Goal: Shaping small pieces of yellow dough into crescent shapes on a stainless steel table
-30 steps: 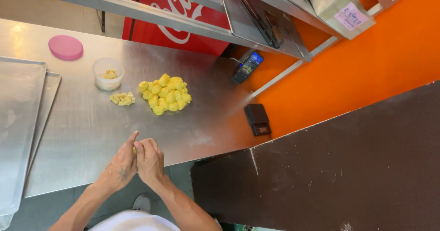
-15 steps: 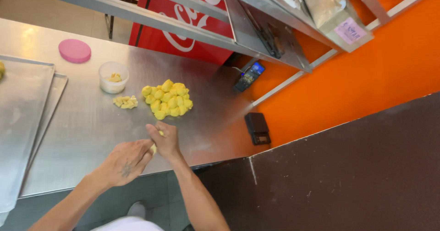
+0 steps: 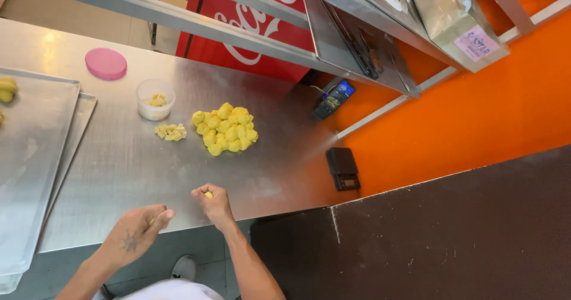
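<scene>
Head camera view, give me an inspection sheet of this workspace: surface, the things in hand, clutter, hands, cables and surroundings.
Surface: steel table, bare metal with dull smears.
Things in hand: yellow dough piece pinched in the right hand; pile of yellow dough balls mid-table.
Clutter: clear tub with scraps inside, small scrap heap, pink lid, stacked baking trays bearing a few yellow pieces, black scale, phone.
Hands: left hand half closed over the table's near edge, contents unclear; right hand closed on the dough piece.
Cables: thin lead near the phone, ends unclear.
Surroundings: steel shelf above, red cooler behind, orange wall.
</scene>
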